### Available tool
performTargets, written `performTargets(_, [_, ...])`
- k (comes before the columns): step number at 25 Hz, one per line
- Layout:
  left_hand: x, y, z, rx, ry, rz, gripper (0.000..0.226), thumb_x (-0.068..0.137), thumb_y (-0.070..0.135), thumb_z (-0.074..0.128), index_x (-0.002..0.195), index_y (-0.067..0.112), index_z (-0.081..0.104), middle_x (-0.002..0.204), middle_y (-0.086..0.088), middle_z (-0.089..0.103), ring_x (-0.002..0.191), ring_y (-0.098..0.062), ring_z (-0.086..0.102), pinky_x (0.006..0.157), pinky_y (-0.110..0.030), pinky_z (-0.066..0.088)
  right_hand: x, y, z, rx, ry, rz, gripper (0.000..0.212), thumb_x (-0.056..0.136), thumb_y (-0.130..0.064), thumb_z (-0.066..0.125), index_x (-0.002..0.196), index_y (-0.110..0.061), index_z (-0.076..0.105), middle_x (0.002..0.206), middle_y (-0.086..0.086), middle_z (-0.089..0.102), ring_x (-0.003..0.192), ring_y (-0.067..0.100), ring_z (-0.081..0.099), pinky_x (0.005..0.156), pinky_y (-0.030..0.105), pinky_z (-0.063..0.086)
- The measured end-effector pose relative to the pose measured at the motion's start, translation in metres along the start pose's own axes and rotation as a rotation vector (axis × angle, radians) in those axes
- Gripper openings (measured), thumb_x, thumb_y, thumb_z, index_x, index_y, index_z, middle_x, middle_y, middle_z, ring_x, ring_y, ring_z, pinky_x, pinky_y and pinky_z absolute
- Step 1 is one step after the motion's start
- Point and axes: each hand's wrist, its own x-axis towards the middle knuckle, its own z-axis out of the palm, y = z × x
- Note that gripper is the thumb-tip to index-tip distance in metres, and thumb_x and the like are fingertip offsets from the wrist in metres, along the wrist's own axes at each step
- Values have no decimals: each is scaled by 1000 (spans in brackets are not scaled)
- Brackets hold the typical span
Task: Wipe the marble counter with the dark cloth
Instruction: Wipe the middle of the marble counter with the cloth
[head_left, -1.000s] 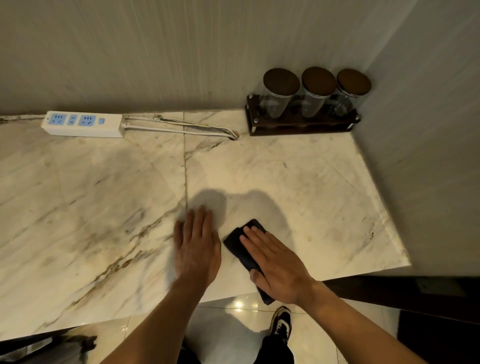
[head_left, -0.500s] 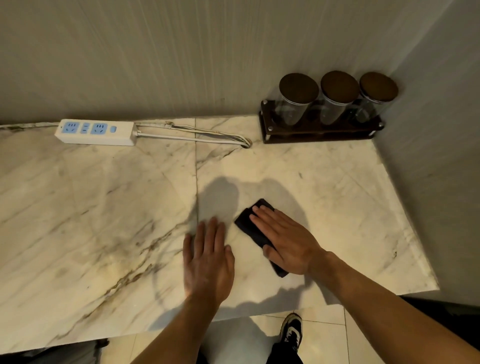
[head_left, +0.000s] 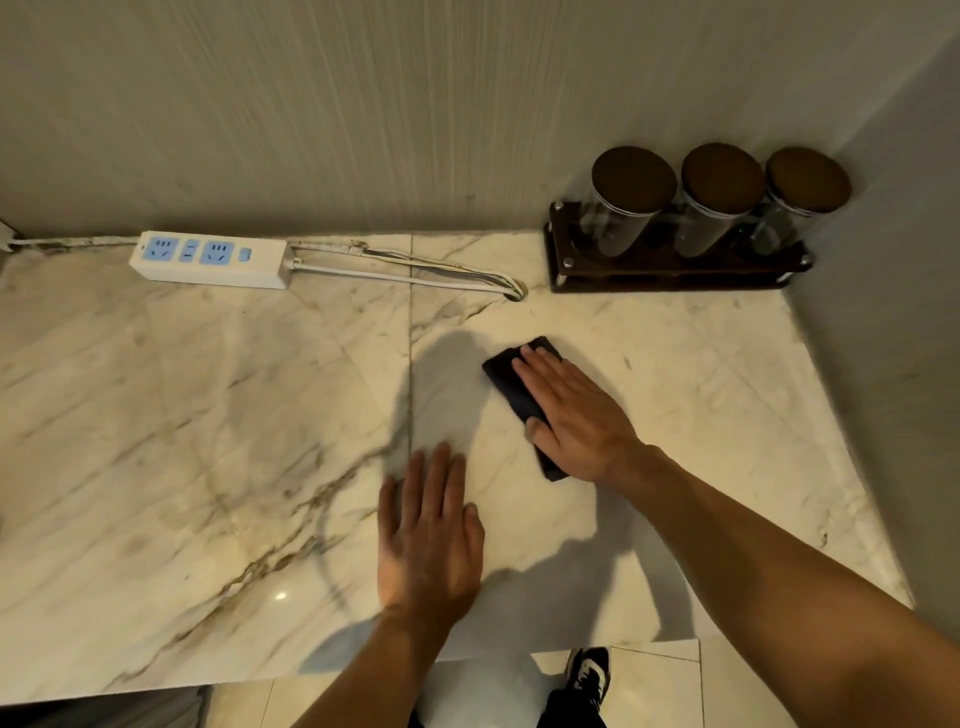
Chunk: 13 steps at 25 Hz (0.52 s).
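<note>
A folded dark cloth (head_left: 506, 376) lies flat on the white veined marble counter (head_left: 208, 415), right of the vertical seam. My right hand (head_left: 576, 415) presses down on the cloth with fingers stretched out, covering most of it; only its far corner and left edge show. My left hand (head_left: 428, 535) rests palm down on the bare marble, nearer the front edge and left of the cloth, holding nothing.
A white power strip (head_left: 210, 259) with blue sockets lies at the back, its cables (head_left: 415, 273) running right to a hole. A dark wooden rack (head_left: 675, 270) with three lidded jars stands in the back right corner. Walls close the back and right sides.
My right hand has pushed the cloth away from the front edge toward the back of the counter. My left hand stays flat on the marble near the front.
</note>
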Motion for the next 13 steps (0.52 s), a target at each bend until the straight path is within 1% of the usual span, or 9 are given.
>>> performTargets(3, [0, 0, -3, -11, 3, 16, 54, 93, 34, 34, 143, 14, 37, 151, -6, 35, 142, -25, 24, 112, -51, 22, 15, 4, -1, -3, 26, 35, 69, 90, -40, 25, 150, -10, 16, 159, 9, 13, 146, 19, 7, 118, 32, 4])
performTargets(5, [1, 1, -5, -13, -2, 21, 54, 92, 34, 34, 142, 14, 40, 150, -6, 37, 141, -25, 26, 111, -51, 23, 24, 7, -2, 2, 28, 74, 70, 89, -42, 22, 151, -11, 13, 160, 8, 10, 146, 19, 4, 118, 33, 4])
performTargets(8, [2, 1, -6, -18, -19, 11, 54, 92, 35, 33, 141, 14, 42, 150, -5, 38, 141, -24, 27, 110, -51, 23, 34, 9, -3, 10, 17, 137, 70, 90, -42, 23, 152, -13, 8, 160, 6, 5, 147, 18, 1, 119, 35, 5])
performTargets(13, [3, 1, -9, -14, -29, 9, 54, 91, 34, 33, 140, 14, 44, 149, -6, 41, 140, -24, 27, 110, -50, 21, 45, 12, -5, 18, 22, 196, 67, 94, -40, 26, 151, -14, 5, 161, 6, 4, 147, 18, -1, 118, 34, 4])
